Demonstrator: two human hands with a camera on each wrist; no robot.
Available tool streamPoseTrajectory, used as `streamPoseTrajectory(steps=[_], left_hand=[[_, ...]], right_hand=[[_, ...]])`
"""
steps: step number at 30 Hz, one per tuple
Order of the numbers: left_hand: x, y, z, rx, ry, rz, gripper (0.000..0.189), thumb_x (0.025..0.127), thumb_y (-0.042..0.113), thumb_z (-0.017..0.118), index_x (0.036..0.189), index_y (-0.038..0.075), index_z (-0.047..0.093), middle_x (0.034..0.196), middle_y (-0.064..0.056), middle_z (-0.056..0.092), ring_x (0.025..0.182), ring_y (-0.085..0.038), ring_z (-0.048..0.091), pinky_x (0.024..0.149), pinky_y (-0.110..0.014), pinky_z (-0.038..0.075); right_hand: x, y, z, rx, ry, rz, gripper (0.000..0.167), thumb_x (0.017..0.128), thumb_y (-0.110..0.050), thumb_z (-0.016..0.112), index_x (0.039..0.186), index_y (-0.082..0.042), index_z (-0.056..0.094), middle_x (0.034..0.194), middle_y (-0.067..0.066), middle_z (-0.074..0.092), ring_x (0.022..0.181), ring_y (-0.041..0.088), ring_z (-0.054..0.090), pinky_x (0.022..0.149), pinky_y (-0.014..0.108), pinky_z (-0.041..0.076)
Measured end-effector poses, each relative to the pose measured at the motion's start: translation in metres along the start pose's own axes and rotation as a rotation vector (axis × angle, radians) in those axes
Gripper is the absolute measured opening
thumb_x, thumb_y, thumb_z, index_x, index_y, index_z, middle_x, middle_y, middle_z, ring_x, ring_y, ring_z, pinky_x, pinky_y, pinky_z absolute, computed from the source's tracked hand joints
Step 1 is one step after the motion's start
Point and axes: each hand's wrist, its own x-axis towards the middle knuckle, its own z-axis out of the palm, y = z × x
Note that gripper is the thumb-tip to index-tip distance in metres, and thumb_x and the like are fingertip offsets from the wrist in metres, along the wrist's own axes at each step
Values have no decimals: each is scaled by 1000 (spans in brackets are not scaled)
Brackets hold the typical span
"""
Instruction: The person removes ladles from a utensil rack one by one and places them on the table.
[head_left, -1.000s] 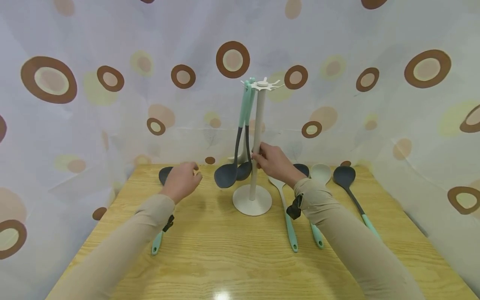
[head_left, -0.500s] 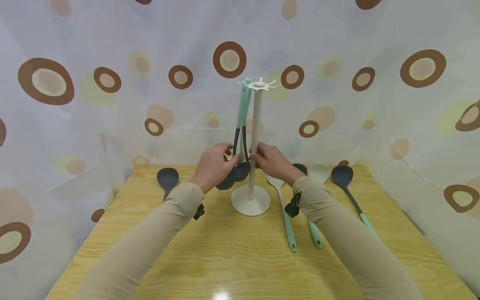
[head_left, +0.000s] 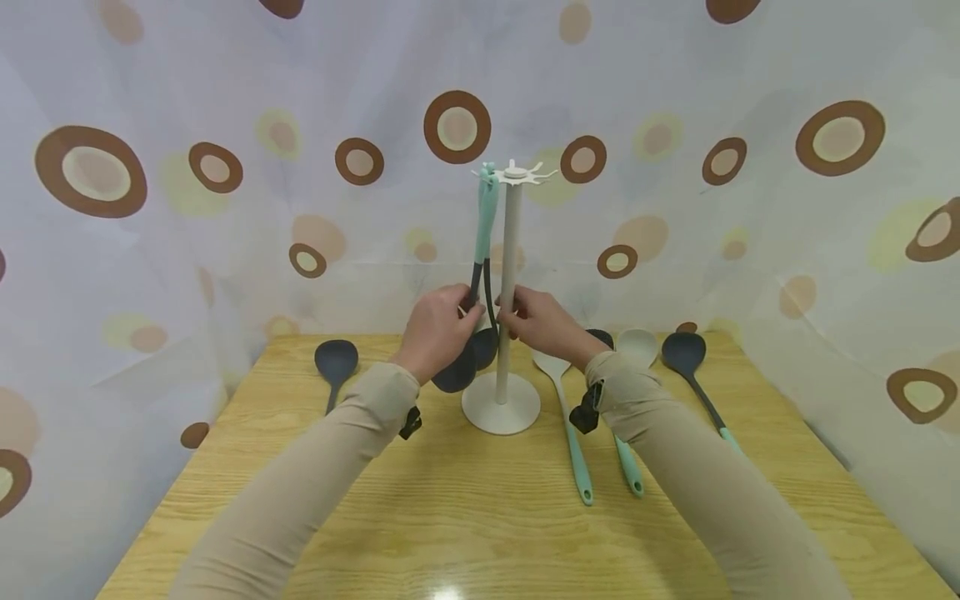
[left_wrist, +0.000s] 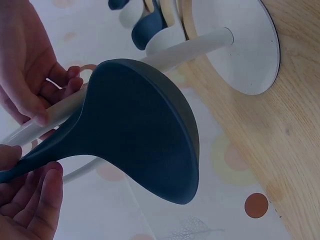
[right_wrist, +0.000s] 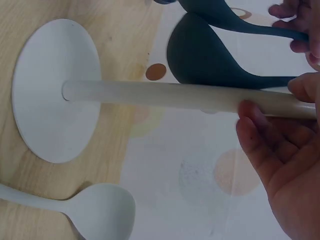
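Note:
A white utensil stand (head_left: 509, 242) rises from a round base, with a hooked ring on top. From its left side hang a dark ladle (head_left: 456, 372) with a mint handle and a second dark ladle (head_left: 486, 346) close behind. My left hand (head_left: 437, 333) pinches the front ladle's dark stem between thumb and fingers, as the left wrist view shows too. Part of its bowl is hidden behind that hand. My right hand (head_left: 547, 325) holds the stand's pole partway up, thumb on one side and fingertips on the other in the right wrist view.
On the wooden table (head_left: 450, 517), a dark spoon (head_left: 336, 360) lies at left. At right lie a white utensil (head_left: 558, 375), a white spoon (head_left: 637, 346) and a dark spoon (head_left: 684, 354), with another dark head (head_left: 600, 337) behind my right wrist. A patterned curtain (head_left: 405, 75) stands behind.
My left hand has moved right from above the left-hand spoon to the hanging front ladle and now pinches its stem. That ladle has shifted slightly. My right hand stays on the pole.

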Motion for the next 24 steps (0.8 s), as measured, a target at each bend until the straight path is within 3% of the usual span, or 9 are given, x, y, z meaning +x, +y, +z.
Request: streamPoseTrajectory(steps=[8, 13, 24], left_hand=[[-4, 1, 0, -20, 5, 16, 17, 100, 25, 64, 89, 12, 67, 84, -2, 71, 74, -17, 64, 66, -33, 51], [-7, 7, 1, -15, 18, 48, 16, 99, 25, 65, 90, 12, 69, 85, -2, 72, 75, -18, 66, 67, -33, 52], [-14, 15, 6, -14, 52, 100, 20, 98, 24, 67, 83, 10, 66, 78, -3, 69, 70, -18, 61, 64, -33, 49]], right_hand=[[-4, -5, 12, -44, 141, -4, 20, 104, -26, 57, 109, -8, 59, 91, 9, 68, 73, 20, 64, 62, 33, 50], [-4, -7, 13, -83, 146, -10, 18, 106, -22, 52, 107, -6, 59, 81, 10, 62, 64, 21, 54, 57, 32, 44], [-7, -8, 13, -98, 124, -11, 18, 107, -20, 48, 107, -6, 58, 81, 10, 60, 65, 21, 53, 59, 33, 44]])
